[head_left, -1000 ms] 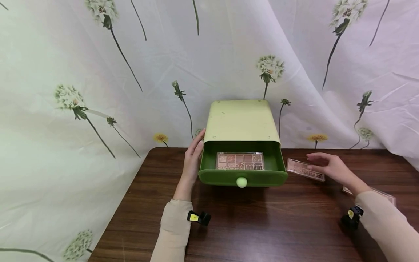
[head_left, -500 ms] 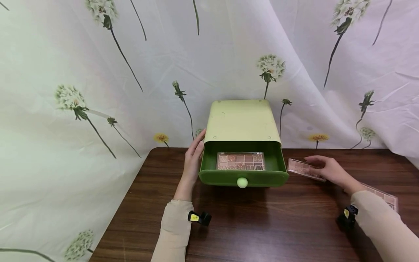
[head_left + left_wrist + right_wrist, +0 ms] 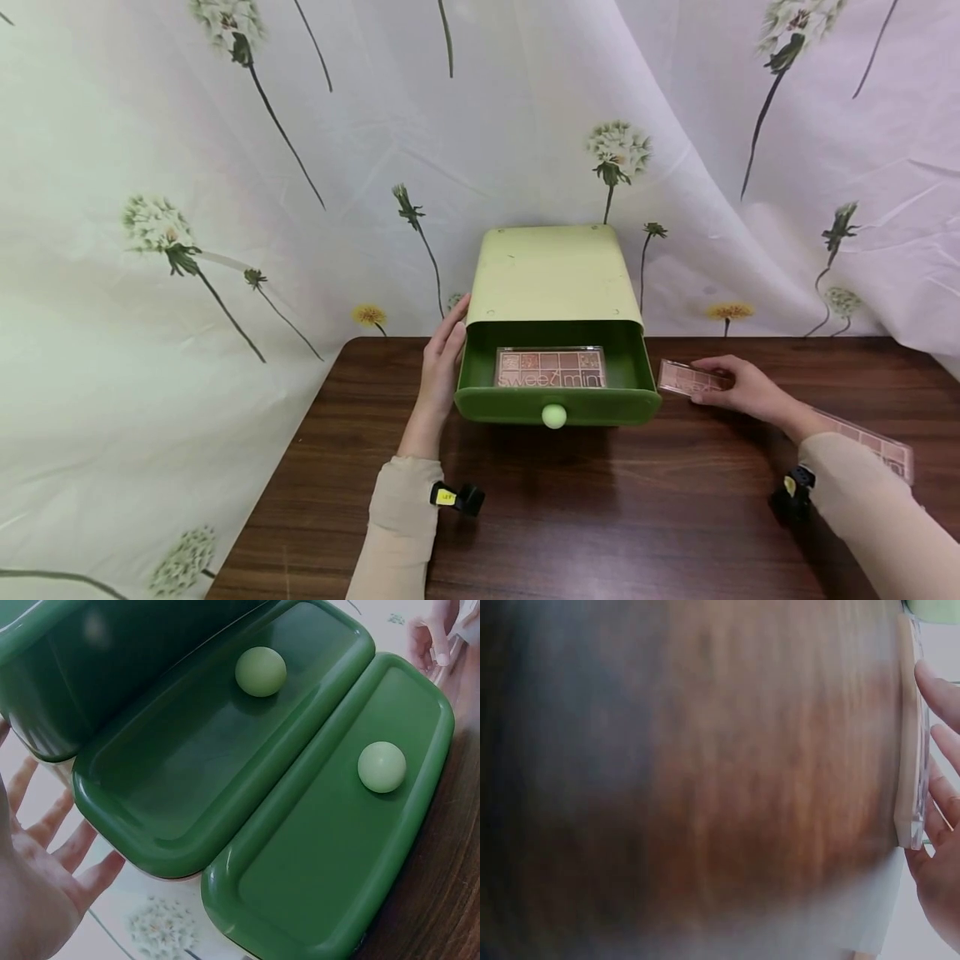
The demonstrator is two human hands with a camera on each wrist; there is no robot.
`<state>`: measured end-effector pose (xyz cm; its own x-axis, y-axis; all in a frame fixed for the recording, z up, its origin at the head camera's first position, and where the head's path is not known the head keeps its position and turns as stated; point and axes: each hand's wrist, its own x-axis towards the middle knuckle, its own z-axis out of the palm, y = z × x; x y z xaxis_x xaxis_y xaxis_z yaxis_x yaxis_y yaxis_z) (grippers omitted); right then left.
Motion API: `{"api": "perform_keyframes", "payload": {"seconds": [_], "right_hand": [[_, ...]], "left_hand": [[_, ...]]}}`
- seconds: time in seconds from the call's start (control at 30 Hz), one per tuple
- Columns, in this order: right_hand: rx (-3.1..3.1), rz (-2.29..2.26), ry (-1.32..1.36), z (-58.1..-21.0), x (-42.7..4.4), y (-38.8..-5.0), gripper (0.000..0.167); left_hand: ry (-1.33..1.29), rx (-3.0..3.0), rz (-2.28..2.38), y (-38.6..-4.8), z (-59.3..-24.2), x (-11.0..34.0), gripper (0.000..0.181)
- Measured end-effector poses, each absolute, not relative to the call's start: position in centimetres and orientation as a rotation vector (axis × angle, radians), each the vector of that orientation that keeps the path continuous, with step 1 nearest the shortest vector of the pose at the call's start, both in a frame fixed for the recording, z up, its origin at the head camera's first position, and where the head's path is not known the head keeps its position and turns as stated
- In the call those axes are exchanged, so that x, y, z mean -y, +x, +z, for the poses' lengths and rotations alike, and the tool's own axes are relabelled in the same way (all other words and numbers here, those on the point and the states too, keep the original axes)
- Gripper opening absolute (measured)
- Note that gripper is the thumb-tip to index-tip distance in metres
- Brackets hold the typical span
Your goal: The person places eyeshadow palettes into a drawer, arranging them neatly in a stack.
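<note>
My left hand (image 3: 442, 362) rests with fairly straight fingers against the left side of a pale green drawer box (image 3: 555, 271). The left wrist view shows that hand (image 3: 52, 874) spread beside the box's green fronts. The top drawer (image 3: 502, 406) is pulled out, and an eyeshadow palette (image 3: 550, 369) marked "sweet mint" lies in it. To the right, my right hand (image 3: 746, 392) grips a second eyeshadow palette (image 3: 681, 378) between thumb and fingers, covering its right end. Edge-on in the right wrist view, that palette (image 3: 910, 750) has fingers (image 3: 946, 742) along its side.
Another palette (image 3: 862, 440) lies partly under the right forearm on the brown wooden table (image 3: 547, 517). Two closed drawer fronts (image 3: 322, 877) with round knobs (image 3: 382, 767) sit under the pulled-out drawer. A white flower-print cloth (image 3: 525, 125) hangs close behind the box.
My right hand has moved left over the palette on the table, and its thumb and fingers have closed on it. More of the palette behind the forearm shows. The left hand stays put.
</note>
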<state>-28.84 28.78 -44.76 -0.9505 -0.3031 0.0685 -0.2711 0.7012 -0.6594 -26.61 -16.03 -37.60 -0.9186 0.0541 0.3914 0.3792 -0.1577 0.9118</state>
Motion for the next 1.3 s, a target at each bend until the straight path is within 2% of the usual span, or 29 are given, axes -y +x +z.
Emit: {"api": "perform_keyframes", "payload": {"seconds": [0.43, 0.77, 1.3], "right_hand": [[-2.839, -0.968, -0.522, -45.0, -28.6, -29.5, 0.075], [-2.836, -0.938, -0.53, -44.4, -28.2, -29.6, 0.066], [-2.804, -0.951, -0.489, -41.7, -28.1, -27.6, 0.068]], "left_hand": [[-0.485, 1.901, -2.172, -26.6, -37.6, 16.1, 0.049], [-0.503, 1.907, -2.164, -26.6, -37.7, 16.2, 0.051], [-0.505, 1.922, -2.131, -26.7, -37.7, 16.2, 0.051]]}}
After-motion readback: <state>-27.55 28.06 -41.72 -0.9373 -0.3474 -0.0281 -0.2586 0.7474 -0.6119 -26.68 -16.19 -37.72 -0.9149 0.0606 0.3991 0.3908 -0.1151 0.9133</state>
